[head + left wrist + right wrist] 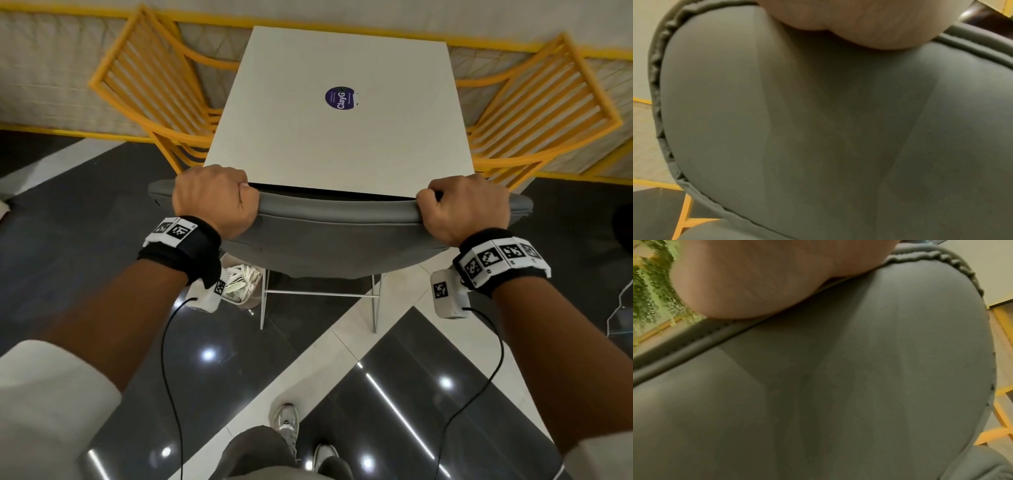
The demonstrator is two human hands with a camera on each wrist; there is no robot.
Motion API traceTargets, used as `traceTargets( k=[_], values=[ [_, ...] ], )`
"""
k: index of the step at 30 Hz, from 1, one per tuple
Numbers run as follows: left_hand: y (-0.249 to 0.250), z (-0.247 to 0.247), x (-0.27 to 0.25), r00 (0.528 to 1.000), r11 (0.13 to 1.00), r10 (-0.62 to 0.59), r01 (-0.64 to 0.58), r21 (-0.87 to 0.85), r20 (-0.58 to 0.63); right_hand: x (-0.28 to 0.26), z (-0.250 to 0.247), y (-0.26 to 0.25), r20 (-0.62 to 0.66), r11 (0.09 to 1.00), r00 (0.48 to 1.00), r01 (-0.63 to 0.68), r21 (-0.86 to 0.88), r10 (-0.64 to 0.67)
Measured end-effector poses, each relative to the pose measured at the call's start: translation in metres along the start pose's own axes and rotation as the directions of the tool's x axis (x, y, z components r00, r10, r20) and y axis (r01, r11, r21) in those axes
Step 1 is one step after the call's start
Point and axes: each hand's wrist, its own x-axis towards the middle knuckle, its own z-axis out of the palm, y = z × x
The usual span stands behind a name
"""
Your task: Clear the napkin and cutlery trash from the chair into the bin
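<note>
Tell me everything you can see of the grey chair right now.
The grey chair has a padded backrest in smooth, leather-like upholstery with piped, puckered seams along its rim, on thin white metal legs. It stands upright, tucked against the white table; its seat is hidden. The left hand and right hand each grip the backrest's top edge near opposite ends.

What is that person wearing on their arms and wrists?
Each wrist has a black band with white tiles printed in black square codes: left wrist band, right wrist band. Under each hangs a small white box, also coded, with a thin black cable trailing back. Pale rolled sleeves cover the upper arms. The hands are bare.
</note>
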Motion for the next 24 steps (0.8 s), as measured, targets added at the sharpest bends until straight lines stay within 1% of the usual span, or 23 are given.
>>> traceTargets(
  k=[4, 10, 15, 17, 18, 21, 22, 24],
  values=[
    [0.001, -0.001, -0.001, 1.000, 1.000, 0.000, 0.000, 0.000, 0.001, -0.001, 0.000, 0.000, -0.011, 1.000, 1.000, -0.006, 0.014, 0.006],
    [0.003, -0.003, -0.004, 1.000, 1.000, -0.015, 0.015, -0.014, 0.017, -0.004, -0.002, -0.001, 0.005, 0.999, 1.000, -0.021, 0.042, 0.021],
    [0.004, -0.009, -0.012, 0.998, 0.999, -0.032, 0.033, -0.012, 0.049, -0.009, -0.010, -0.004, 0.083, 0.999, 0.996, -0.016, 0.030, 0.014],
    [0.007, -0.013, -0.019, 0.998, 1.000, -0.016, 0.017, -0.008, 0.061, -0.016, -0.012, -0.007, 0.126, 0.999, 0.992, -0.001, 0.047, -0.005],
    [0.009, -0.014, -0.022, 0.998, 1.000, -0.006, 0.007, -0.010, 0.060, -0.021, -0.012, -0.008, 0.128, 0.998, 0.992, 0.007, 0.070, -0.016],
    [0.012, -0.024, -0.042, 0.997, 0.995, -0.013, 0.020, -0.095, 0.070, -0.044, -0.020, -0.016, 0.044, 0.984, 0.998, 0.037, 0.173, -0.046],
    [0.011, -0.022, -0.059, 0.999, 0.990, -0.005, 0.012, -0.144, 0.052, -0.061, -0.017, -0.017, -0.005, 0.976, 0.998, 0.062, 0.210, -0.062],
    [0.011, -0.019, -0.092, 0.999, 0.970, -0.028, 0.031, -0.243, 0.015, -0.092, -0.011, -0.020, -0.072, 0.946, 0.995, 0.085, 0.314, -0.065]
  ],
)
